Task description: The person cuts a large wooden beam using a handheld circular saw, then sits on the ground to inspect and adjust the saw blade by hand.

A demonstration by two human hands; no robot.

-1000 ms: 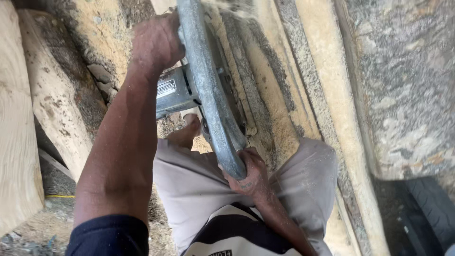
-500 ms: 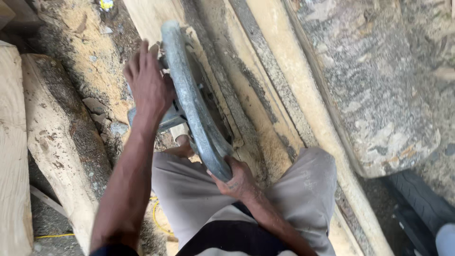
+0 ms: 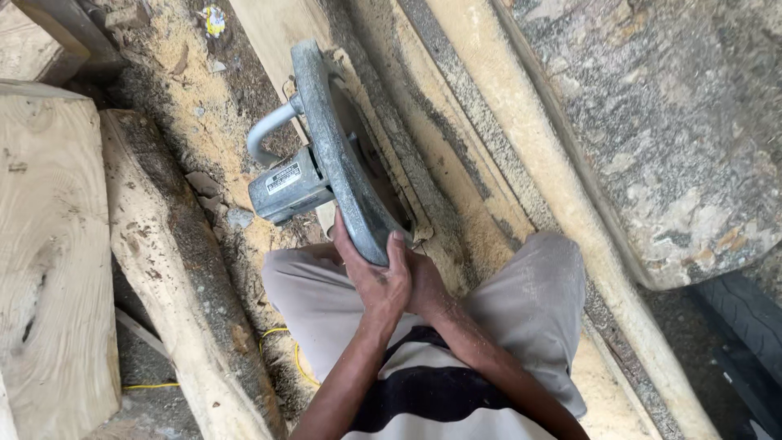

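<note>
My left hand (image 3: 376,281) has dropped from the top of the saw (image 3: 326,155) to its near edge, clasping it beside my right hand (image 3: 423,285). The saw stands on the sawdusty plank (image 3: 456,163); I fear it tipping, gripped so low.

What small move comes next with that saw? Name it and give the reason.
Probably move the left hand forward to the curved metal handle. Both hands, the right hand beside it, crowd the near end of the circular saw's guard, while the handle by the motor housing is free. The saw stands on edge on the sawdust-covered timber, so a wider grip looks steadier.
</note>
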